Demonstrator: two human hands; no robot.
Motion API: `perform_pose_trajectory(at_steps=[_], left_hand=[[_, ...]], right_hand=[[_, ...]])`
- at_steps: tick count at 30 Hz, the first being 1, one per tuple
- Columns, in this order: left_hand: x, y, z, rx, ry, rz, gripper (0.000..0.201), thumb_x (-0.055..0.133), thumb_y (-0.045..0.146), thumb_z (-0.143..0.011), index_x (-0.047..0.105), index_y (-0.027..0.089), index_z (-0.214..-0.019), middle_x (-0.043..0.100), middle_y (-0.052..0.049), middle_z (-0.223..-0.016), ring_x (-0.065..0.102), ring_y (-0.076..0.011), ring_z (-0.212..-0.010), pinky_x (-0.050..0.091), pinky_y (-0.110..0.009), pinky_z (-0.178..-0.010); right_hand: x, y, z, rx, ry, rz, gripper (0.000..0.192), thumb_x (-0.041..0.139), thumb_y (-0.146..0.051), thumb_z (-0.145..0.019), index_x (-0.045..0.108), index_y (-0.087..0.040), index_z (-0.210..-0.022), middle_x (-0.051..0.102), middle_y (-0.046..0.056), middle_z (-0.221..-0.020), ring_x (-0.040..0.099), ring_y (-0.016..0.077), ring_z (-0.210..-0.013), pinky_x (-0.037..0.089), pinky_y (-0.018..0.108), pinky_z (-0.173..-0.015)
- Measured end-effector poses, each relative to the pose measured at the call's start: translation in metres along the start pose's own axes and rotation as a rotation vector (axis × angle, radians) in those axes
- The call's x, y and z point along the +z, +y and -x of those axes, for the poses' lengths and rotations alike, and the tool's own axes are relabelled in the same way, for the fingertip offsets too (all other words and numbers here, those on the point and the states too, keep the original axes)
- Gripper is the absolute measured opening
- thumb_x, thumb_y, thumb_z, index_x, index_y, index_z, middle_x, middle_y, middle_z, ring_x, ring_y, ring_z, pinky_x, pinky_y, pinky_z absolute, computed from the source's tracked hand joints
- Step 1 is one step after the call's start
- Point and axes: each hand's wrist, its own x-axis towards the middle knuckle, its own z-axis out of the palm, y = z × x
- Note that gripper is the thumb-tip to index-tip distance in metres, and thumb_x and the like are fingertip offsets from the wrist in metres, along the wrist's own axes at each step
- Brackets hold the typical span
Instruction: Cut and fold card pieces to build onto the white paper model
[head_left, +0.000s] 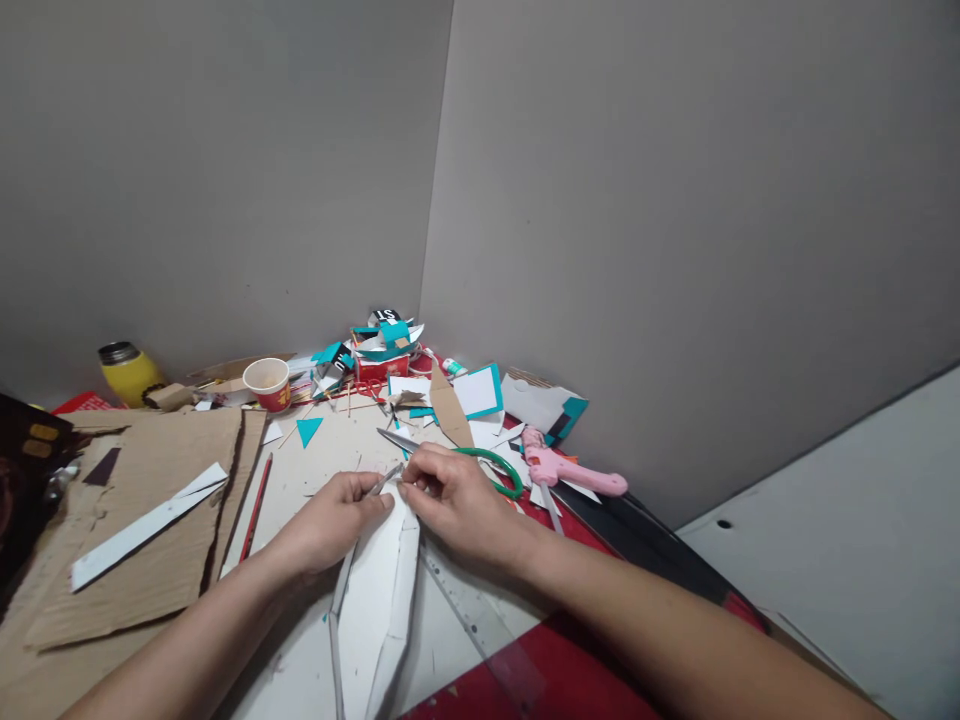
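A long white paper boat shape (pixel 373 600) with raised, creased side walls lies lengthwise in front of me. My left hand (pixel 339 515) pinches its far left edge between thumb and fingers. On the opposite side of the same pointed end, my right hand (pixel 450 495) is closed, fingertips pressed to the wall. The two hands almost meet at the tip, and the fingers partly cover it. Just beyond my right hand lie scissors with green handles (pixel 510 473), their blades pointing left. A clear ruler (pixel 469 615) runs beneath my right forearm.
A pink glue gun (pixel 570 470) rests at the right. Corrugated cardboard (pixel 150 540) with a white strip (pixel 150 525) covers the left. Farther back are a red pencil (pixel 257 507), a paper cup (pixel 268 384), a yellow bottle (pixel 129 374) and paper scraps (pixel 480 392) near the wall corner.
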Motion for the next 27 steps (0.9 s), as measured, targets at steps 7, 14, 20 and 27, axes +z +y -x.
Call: perform_pose_trajectory(at_steps=[7, 14, 20, 27], left_hand=[[-0.0034, -0.0049, -0.0024, 0.001, 0.005, -0.057, 0.035, 0.068, 0.046, -0.071, 0.069, 0.013, -0.081, 0.061, 0.001, -0.064, 0.049, -0.0111, -0.055, 0.035, -0.022, -0.054], [-0.003, -0.0081, -0.0048, 0.041, 0.054, -0.093, 0.026, 0.067, 0.04, -0.071, 0.066, 0.014, -0.072, 0.062, 0.0, -0.068, 0.049, -0.012, -0.061, 0.036, -0.023, -0.058], [-0.002, -0.0019, -0.0032, -0.086, 0.074, 0.105, 0.022, 0.069, 0.035, -0.069, 0.066, 0.015, -0.076, 0.064, 0.001, -0.064, 0.053, -0.0116, -0.054, 0.038, -0.022, -0.052], [-0.002, -0.0028, -0.0032, -0.148, 0.24, 0.206, 0.031, 0.064, 0.038, -0.074, 0.071, 0.014, -0.093, 0.074, -0.004, -0.078, 0.067, -0.0206, -0.073, 0.05, -0.027, -0.065]], right_hand=[[0.004, 0.0024, 0.0008, -0.019, 0.018, 0.053, 0.011, 0.056, -0.008, -0.078, 0.056, -0.018, -0.075, 0.054, -0.001, -0.071, 0.05, 0.0137, -0.066, 0.037, 0.025, -0.06], [0.0063, 0.0047, 0.0019, -0.037, -0.016, 0.082, 0.013, 0.055, -0.009, -0.081, 0.056, -0.018, -0.072, 0.055, 0.0, -0.071, 0.051, 0.0141, -0.069, 0.037, 0.025, -0.061], [0.0065, 0.0074, 0.0014, -0.019, 0.038, 0.005, 0.014, 0.056, -0.011, -0.081, 0.053, -0.018, -0.07, 0.052, -0.001, -0.068, 0.049, 0.0127, -0.063, 0.036, 0.024, -0.058], [0.0049, 0.0102, 0.0015, -0.175, 0.046, -0.024, 0.014, 0.052, -0.014, -0.086, 0.058, -0.02, -0.076, 0.056, 0.001, -0.073, 0.053, 0.0154, -0.071, 0.042, 0.028, -0.063]])
